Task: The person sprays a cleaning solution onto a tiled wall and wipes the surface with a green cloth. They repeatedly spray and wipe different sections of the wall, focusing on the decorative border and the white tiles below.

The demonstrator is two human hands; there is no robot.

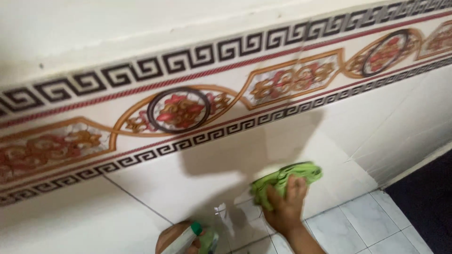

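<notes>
My right hand [286, 205] presses a crumpled green cloth [284, 178] flat against the white wall tiles [197, 188], low on the wall near the floor. My left hand [178, 241] shows only partly at the bottom edge and grips a spray bottle [197, 235] with a white nozzle, a green collar and a green body. The nozzle tip points toward the wall, a little left of the cloth. Most of the bottle and of the left hand is cut off by the frame.
A decorative tile border [188, 108] with black key patterns and red-and-orange medallions runs across the wall above. Pale marbled floor tiles [362, 226] lie below at the right. A dark doorway or mat [423, 197] sits at the far right. Shadows of me fall on the wall.
</notes>
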